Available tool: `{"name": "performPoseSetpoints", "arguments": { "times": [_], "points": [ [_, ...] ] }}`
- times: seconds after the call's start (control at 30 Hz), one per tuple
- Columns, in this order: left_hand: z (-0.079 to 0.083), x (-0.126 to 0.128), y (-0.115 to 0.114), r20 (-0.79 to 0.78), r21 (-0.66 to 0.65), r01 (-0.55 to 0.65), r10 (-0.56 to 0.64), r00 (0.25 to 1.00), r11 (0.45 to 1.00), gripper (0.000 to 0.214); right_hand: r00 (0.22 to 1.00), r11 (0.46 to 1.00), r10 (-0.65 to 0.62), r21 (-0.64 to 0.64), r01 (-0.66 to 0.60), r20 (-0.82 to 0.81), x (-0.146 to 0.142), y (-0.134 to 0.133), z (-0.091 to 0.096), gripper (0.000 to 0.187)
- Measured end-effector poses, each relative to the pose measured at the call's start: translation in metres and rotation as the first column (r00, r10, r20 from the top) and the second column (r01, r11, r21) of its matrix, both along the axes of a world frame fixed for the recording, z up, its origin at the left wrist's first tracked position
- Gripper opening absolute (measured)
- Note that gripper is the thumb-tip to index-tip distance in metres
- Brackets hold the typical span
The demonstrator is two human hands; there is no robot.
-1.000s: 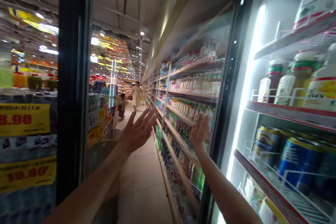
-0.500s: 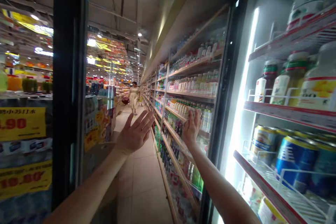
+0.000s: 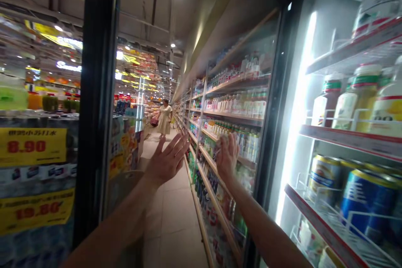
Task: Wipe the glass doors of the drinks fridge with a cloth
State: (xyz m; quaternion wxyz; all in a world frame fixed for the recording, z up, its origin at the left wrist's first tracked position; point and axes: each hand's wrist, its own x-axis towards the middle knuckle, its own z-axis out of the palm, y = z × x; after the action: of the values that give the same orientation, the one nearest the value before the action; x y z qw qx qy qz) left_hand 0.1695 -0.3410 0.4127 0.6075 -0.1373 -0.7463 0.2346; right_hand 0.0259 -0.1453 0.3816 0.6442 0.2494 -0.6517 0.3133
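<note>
while the left hand [image 3: 168, 161] stayed spread and empty before the glass door [image 3: 97, 134], the right hand [image 3: 226, 157], also open, had slid left, away from the cooler shelves [image 3: 345, 141].

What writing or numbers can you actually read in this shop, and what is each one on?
"8.90": upper yellow price sign, left; characters above it too blurred.
"19.80": lower yellow price sign, smeared, probably so.
Lit hanging sign: starts with "S", rest blurred.
Bottle labels, can labels, shelf tags: unreadable.
</note>
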Motion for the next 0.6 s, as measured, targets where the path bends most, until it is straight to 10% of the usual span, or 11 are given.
{"name": "performPoseSetpoints", "arguments": {
  "times": [0.13, 0.37, 0.6],
  "points": [
    [0.000, -0.001, -0.002, -0.005, 0.001, -0.012, 0.012, 1.000, 1.000, 0.055, 0.991, 0.967, 0.034, 0.253, 0.000, -0.131, 0.020, -0.021, -0.010, 0.046],
    [-0.001, 0.001, 0.001, -0.004, 0.000, -0.028, 0.028, 1.000, 1.000, 0.051, 0.990, 0.977, -0.050, -0.199, 0.075, 0.130, -0.020, 0.027, 0.000, 0.048],
    [0.000, 0.002, 0.001, 0.004, 0.001, -0.022, 0.022, 1.000, 1.000, 0.055, 0.995, 0.970, 0.021, 0.243, 0.003, -0.099, 0.015, -0.009, -0.022, 0.046]
  ]
}}
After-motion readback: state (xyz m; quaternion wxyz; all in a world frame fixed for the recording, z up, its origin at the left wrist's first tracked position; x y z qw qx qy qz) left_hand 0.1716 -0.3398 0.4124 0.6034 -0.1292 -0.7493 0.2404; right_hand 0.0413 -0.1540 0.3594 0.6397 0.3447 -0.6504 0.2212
